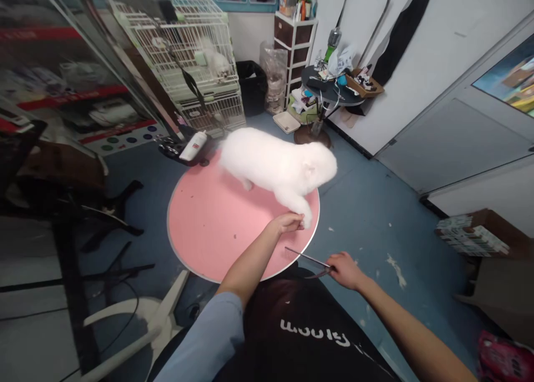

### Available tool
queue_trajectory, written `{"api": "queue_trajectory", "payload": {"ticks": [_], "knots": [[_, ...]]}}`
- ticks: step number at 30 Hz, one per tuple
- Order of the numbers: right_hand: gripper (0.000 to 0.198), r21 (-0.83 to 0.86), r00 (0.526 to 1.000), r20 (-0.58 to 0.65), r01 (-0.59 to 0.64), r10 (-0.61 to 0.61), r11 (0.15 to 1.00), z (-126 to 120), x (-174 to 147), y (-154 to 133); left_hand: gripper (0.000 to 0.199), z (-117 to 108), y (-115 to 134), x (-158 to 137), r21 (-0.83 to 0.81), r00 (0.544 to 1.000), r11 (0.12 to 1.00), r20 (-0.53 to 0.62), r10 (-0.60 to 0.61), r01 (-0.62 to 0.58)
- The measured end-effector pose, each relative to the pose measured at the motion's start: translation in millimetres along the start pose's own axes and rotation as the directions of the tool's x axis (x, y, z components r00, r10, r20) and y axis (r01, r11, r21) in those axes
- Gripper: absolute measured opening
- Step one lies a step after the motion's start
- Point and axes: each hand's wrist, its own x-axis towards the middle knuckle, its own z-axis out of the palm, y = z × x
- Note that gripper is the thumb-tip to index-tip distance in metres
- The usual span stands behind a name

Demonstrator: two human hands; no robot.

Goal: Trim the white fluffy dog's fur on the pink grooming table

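Observation:
A fluffy white dog (267, 157) stands on a round pink table (208, 226), its head toward the right. One of its front legs is lifted toward me. My left hand (291, 222) is closed around that front paw (307, 221). Off the table's near edge, my right hand (344, 269) is closed on a thin metal comb (306, 256), whose teeth point down over the pink surface. A second slim, curved metal tool (319, 273) sticks out of the same fist, perhaps scissors; its kind is not clear.
At the table's far left, a tool holder (171, 147) carries a white bottle (194, 145) below a metal arm (129, 4). Behind stands a wire cage (179, 54) with a white animal inside. A cluttered dark side table (334, 90) and a drawer tower (294, 54) are farther back.

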Motion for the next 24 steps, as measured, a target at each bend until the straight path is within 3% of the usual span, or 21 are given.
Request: {"api": "queue_trajectory", "payload": {"ticks": [3, 7, 11, 13, 15, 16, 18, 20, 21, 22, 24], "knots": [[0.021, 0.026, 0.998, 0.068, -0.001, -0.001, 1.0, 30, 51, -22, 0.035, 18, 2, -4, -0.028, 1.0, 0.999, -0.012, 0.019, -0.02], [0.024, 0.08, 0.999, -0.034, 0.018, -0.016, 0.997, 41, 93, -50, 0.036, 42, 1, -12, -0.105, 0.995, 0.991, -0.065, 0.077, -0.083], [0.026, 0.168, 0.988, -0.144, -0.022, 0.047, 0.986, 46, 69, -49, 0.03, 60, 2, -19, -0.1, 0.993, 0.991, -0.08, 0.084, -0.092], [0.028, 0.23, 0.961, -0.245, -0.067, 0.124, 0.971, 53, 48, -43, 0.027, 68, 4, -19, -0.105, 0.994, 0.99, -0.076, 0.084, -0.091], [0.029, 0.378, 0.936, -0.264, -0.122, 0.233, 0.918, 61, 33, -39, 0.026, 75, 5, -19, -0.112, 0.993, 0.99, -0.082, 0.08, -0.089], [0.031, 0.491, 0.926, -0.234, -0.149, 0.295, 0.858, 64, 29, -39, 0.027, 78, 5, -18, -0.115, 0.993, 0.989, -0.092, 0.08, -0.09], [0.032, 0.733, 0.905, -0.154, -0.165, 0.397, 0.66, 65, 25, -41, 0.029, 85, 4, -17, -0.115, 0.987, 0.988, -0.132, 0.092, -0.107], [0.023, 0.884, 0.878, -0.134, -0.104, 0.459, 0.456, 59, 24, -46, 0.032, 91, 2, -15, -0.099, 0.975, 0.985, -0.187, 0.121, -0.141], [0.018, 0.91, 0.861, -0.154, -0.067, 0.486, 0.408, 53, 23, -48, 0.033, 94, 1, -14, -0.087, 0.968, 0.983, -0.211, 0.138, -0.159], [0.017, 0.907, 0.843, -0.191, -0.044, 0.504, 0.419, 45, 21, -50, 0.034, 97, -1, -13, -0.073, 0.961, 0.982, -0.228, 0.153, -0.174], [0.021, 0.81, 0.808, -0.274, -0.098, 0.521, 0.579, 25, 14, -51, 0.036, 101, -4, -11, -0.049, 0.956, 0.981, -0.238, 0.172, -0.189]]}}
